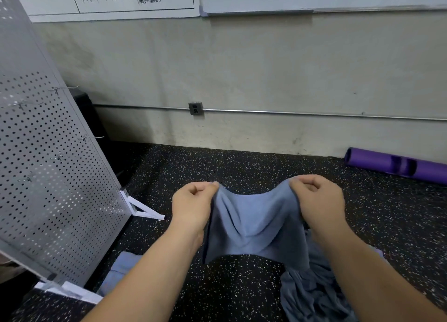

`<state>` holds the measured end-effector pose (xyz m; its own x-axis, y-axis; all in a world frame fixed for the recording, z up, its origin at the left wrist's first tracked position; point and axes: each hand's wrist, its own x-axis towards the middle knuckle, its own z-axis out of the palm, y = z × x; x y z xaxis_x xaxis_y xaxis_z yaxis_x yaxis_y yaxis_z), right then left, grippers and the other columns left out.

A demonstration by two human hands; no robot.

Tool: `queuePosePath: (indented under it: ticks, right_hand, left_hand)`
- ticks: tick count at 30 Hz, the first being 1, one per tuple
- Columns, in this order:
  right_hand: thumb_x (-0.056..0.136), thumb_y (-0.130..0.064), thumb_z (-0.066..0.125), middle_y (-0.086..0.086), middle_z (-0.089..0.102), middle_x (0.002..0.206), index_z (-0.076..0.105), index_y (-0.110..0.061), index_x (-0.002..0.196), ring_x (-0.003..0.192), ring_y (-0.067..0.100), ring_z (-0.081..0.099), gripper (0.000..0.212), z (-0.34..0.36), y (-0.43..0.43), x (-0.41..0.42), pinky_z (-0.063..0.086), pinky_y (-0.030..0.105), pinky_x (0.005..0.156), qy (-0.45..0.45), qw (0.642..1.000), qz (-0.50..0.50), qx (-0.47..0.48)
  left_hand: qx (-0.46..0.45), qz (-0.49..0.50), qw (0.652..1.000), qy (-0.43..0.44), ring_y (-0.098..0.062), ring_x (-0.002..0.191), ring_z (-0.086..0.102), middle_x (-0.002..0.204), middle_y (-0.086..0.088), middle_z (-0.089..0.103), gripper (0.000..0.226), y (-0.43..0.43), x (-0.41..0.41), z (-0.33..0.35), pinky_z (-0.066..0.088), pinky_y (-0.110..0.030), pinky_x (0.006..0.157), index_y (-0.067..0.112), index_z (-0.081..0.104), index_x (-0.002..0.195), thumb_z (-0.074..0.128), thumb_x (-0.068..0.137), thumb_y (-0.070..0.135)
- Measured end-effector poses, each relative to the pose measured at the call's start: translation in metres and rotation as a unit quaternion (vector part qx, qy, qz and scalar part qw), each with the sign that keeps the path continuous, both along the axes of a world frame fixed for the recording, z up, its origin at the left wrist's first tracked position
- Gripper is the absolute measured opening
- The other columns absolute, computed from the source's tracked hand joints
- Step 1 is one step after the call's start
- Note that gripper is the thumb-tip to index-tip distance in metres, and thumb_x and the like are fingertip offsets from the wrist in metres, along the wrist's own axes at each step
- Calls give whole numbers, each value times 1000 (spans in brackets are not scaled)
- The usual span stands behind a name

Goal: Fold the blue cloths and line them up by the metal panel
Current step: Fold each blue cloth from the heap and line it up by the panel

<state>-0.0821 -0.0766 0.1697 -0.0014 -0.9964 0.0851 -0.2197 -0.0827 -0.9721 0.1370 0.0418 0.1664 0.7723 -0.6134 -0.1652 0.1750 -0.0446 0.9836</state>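
My left hand (193, 198) and right hand (314, 196) pinch the top corners of the blue cloth (254, 225), centre frame, edge stretched left-right; the perforated metal panel (48, 164) stands at frame left (left hand nearer).

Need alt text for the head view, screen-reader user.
A person's left hand and right hand each pinch a top corner of a blue cloth, holding it up over a speckled black floor. A perforated metal panel stands at left with another blue cloth flat near its base; loose blue cloths are heaped at lower right.
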Motion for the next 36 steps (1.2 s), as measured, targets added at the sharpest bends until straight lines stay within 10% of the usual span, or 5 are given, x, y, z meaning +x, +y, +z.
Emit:
queuePosePath:
  ticks: [18,31,36]
  right_hand:
    - [92,-15,82,-18,78,84,79,-32,92,79,3,76,17,-4,60,35,63,29,79,26,985,141,-100]
    - [91,-16,83,-17,75,87,79,-35,94,82,-2,71,19,-5,67,37,53,11,72,37,983,142,-114]
    - [95,-19,80,-18,76,91,80,-35,99,87,-1,71,17,-9,67,36,56,15,74,41,982,144,-111]
  left_hand:
    - [-15,-125,990,-61,-30,84,78,84,-11,80,5,9,-52,2,63,-46,88,13,82,93,81,94,8]
    - [-30,-107,993,-44,-9,72,71,85,-7,81,5,12,-60,5,54,-20,66,12,82,96,80,95,8]
    - [-30,-114,992,-37,-26,90,79,87,-6,82,5,14,-59,5,64,-33,83,13,83,96,79,95,9]
